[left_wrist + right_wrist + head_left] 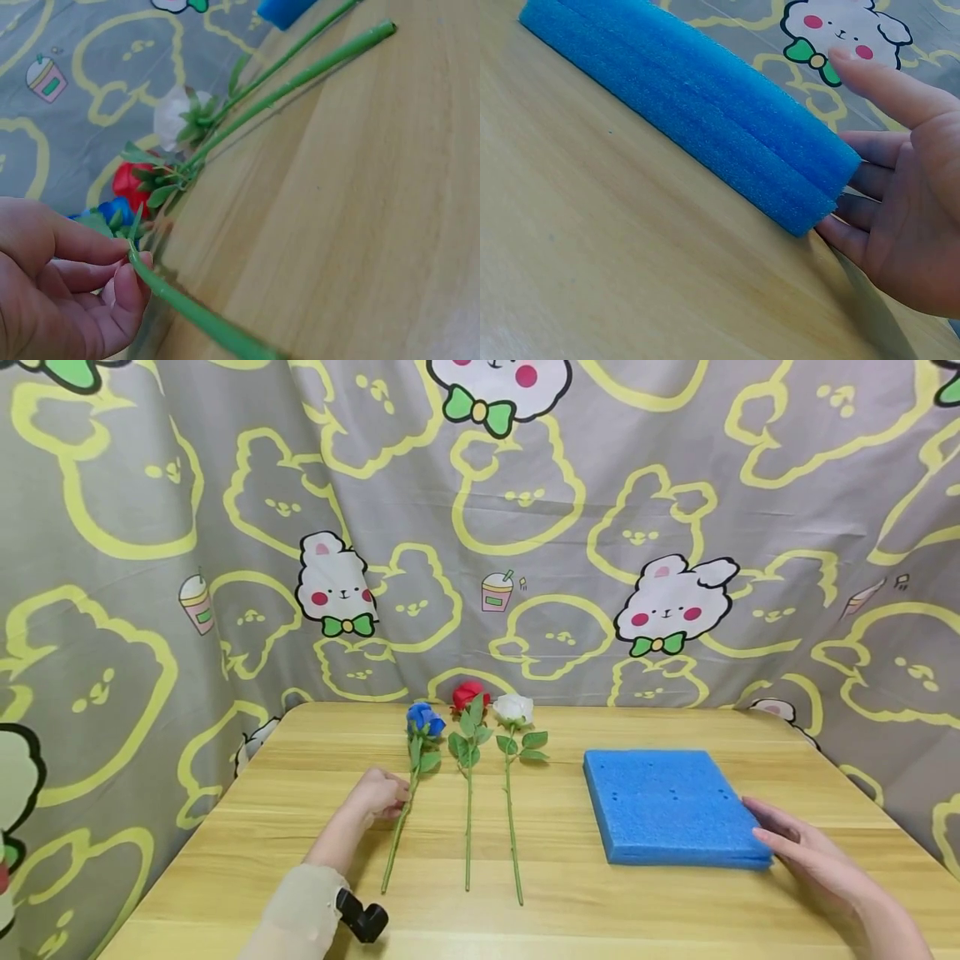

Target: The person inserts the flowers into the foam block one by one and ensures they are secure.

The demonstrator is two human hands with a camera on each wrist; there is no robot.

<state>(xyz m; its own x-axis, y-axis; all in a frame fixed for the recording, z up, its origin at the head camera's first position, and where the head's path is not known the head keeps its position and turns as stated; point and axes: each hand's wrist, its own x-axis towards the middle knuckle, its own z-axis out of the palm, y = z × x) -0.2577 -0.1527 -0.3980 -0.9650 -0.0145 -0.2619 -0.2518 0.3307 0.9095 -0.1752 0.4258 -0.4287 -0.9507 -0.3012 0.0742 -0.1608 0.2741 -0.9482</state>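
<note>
Left grip (pixel 381 793) pinches the blue rose (pixel 425 721); right grip (pixel 810 853), spread, touches the foam block (pixel 667 817).

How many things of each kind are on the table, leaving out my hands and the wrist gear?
Flowers: 3 (blue flower, red flower, white flower)
Foam blocks: 1 (blue foam block, counted as one piece despite the seam along its side)
Total: 4
</note>
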